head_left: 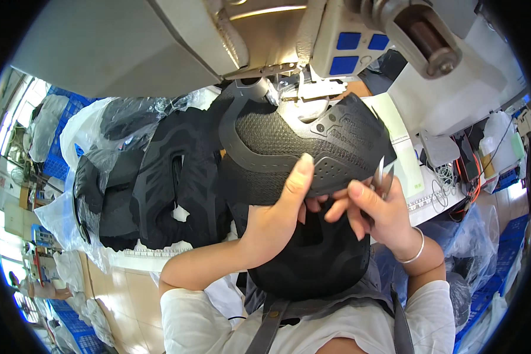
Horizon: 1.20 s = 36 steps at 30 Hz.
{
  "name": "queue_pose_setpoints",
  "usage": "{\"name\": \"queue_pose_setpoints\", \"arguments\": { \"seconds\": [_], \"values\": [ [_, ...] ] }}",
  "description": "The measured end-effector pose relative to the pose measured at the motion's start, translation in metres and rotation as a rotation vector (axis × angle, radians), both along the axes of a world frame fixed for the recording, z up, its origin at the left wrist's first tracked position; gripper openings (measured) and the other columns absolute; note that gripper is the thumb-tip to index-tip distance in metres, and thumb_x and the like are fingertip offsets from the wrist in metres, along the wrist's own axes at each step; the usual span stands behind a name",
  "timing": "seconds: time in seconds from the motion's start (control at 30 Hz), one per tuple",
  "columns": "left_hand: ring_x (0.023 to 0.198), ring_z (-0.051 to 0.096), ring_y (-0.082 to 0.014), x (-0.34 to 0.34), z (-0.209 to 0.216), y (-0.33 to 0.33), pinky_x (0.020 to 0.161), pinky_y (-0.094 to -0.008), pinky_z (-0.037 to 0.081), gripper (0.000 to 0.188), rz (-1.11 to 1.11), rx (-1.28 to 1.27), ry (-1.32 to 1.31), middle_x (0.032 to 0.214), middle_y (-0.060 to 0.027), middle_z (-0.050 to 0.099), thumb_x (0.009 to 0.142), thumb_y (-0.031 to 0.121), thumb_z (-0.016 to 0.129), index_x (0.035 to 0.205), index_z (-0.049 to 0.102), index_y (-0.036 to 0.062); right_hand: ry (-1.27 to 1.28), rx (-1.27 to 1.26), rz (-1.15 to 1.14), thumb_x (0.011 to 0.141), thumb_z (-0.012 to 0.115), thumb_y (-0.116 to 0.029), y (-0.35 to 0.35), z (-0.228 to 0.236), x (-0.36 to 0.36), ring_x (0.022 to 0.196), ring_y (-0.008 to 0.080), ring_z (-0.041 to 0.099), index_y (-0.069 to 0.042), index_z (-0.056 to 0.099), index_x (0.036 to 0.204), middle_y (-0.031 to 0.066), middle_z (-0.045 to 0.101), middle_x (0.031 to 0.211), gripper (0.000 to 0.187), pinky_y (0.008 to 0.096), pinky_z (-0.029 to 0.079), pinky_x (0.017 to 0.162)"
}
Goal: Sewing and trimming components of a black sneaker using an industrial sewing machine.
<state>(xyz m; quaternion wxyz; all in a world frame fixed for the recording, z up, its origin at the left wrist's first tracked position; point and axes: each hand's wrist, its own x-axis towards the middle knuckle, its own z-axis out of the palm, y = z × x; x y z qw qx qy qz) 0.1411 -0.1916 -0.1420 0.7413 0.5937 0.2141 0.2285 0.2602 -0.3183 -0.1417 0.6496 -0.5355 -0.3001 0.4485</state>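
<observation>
A black shaped piece (265, 138) of textured fabric, with smooth raised strips and a perforated patch, lies under the sewing machine's head. It looks like a shoe upper. My left hand (277, 206) grips its near edge, thumb on top and fingers curled beneath. In my right hand (380, 212) is a pair of small metal thread snips (382, 177), blades pointing up beside the piece's right edge. The fingertips of both hands are close together at that edge. Another black part (312, 253) hangs down over my lap.
The sewing machine (118, 47) reaches across the top, with blue buttons (344, 65) on its panel. More black pieces (177, 171) are heaped at the left beside clear plastic bags (59, 218). A pale paper sheet (404, 156) lies on the right, near cables (445, 183) and blue crates (507, 259).
</observation>
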Motion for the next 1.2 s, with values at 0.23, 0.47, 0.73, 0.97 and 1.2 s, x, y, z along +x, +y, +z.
{"name": "queue_pose_setpoints", "arguments": {
  "seconds": [0.23, 0.47, 0.73, 0.97, 1.2],
  "values": [
    [0.043, 0.046, -0.0069, -0.005, 0.004, 0.008, 0.040, -0.0207, 0.038, 0.022, 0.056, -0.156, -0.112, 0.057, -0.0001, 0.050, 0.089, 0.024, 0.051, 0.074, 0.054, 0.0068, -1.332, 0.377, -0.521, 0.079, 0.049, 0.005, -0.020, 0.001, 0.023, 0.069, 0.0142, 0.059, 0.003, 0.059, 0.091, 0.0143, 0.063, 0.082, 0.016, 0.0240, 0.045, 0.062],
    [0.043, 0.045, -0.0068, -0.006, 0.003, 0.014, 0.040, -0.0211, 0.038, 0.017, 0.011, -0.118, -0.116, 0.062, 0.0002, 0.050, 0.088, 0.021, 0.053, 0.078, 0.053, 0.0070, -0.442, -0.070, -0.149, 0.089, 0.049, -0.024, 0.022, 0.002, 0.082, 0.058, 0.0055, 0.049, -0.003, 0.059, 0.099, 0.0071, 0.060, 0.085, 0.025, 0.0194, 0.039, 0.051],
    [0.042, 0.044, -0.0068, -0.003, 0.005, 0.016, 0.039, -0.0209, 0.037, 0.017, 0.038, -0.110, -0.145, 0.061, 0.0001, 0.050, 0.087, 0.020, 0.054, 0.078, 0.053, 0.0061, -0.491, 0.154, -0.144, 0.081, 0.063, -0.021, 0.029, 0.012, 0.080, 0.065, 0.0035, 0.050, -0.003, 0.058, 0.099, -0.0014, 0.057, 0.073, 0.025, 0.0187, 0.041, 0.059],
    [0.039, 0.042, -0.0060, -0.003, 0.010, 0.028, 0.037, -0.0203, 0.033, 0.022, 0.055, -0.066, -0.096, 0.056, -0.0005, 0.050, 0.086, 0.019, 0.055, 0.069, 0.051, 0.0063, -0.534, 0.235, -0.211, 0.082, 0.061, -0.018, 0.032, 0.010, 0.070, 0.065, 0.0020, 0.045, -0.003, 0.059, 0.100, -0.0028, 0.055, 0.073, 0.023, 0.0175, 0.036, 0.062],
    [0.039, 0.041, -0.0053, -0.001, 0.012, 0.030, 0.037, -0.0207, 0.035, 0.017, 0.089, -0.075, -0.102, 0.057, 0.0009, 0.049, 0.084, 0.018, 0.057, 0.073, 0.053, 0.0057, -0.653, 0.209, -0.213, 0.083, 0.060, -0.019, 0.032, 0.012, 0.073, 0.067, 0.0028, 0.045, -0.002, 0.060, 0.098, -0.0019, 0.056, 0.078, 0.023, 0.0177, 0.037, 0.064]
  ]
}}
